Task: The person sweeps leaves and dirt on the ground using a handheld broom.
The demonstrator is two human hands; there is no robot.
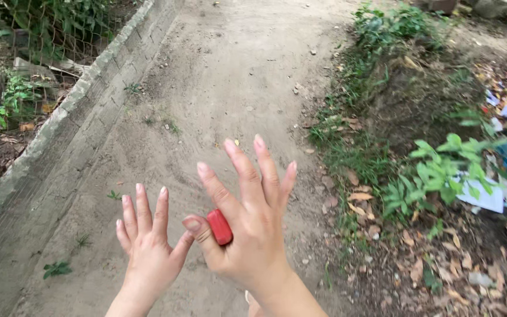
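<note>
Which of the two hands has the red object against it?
The right hand: a small red object sits between its thumb and index finger. The left hand is spread and bare.

Two bare hands, left hand [148,249] and right hand [250,226], no sleeves, wrists and forearms uncovered, no rings, watch or bracelets in view, fingernails short, natural, unpainted, slim fingers, knuckle creases plain on the right
</note>
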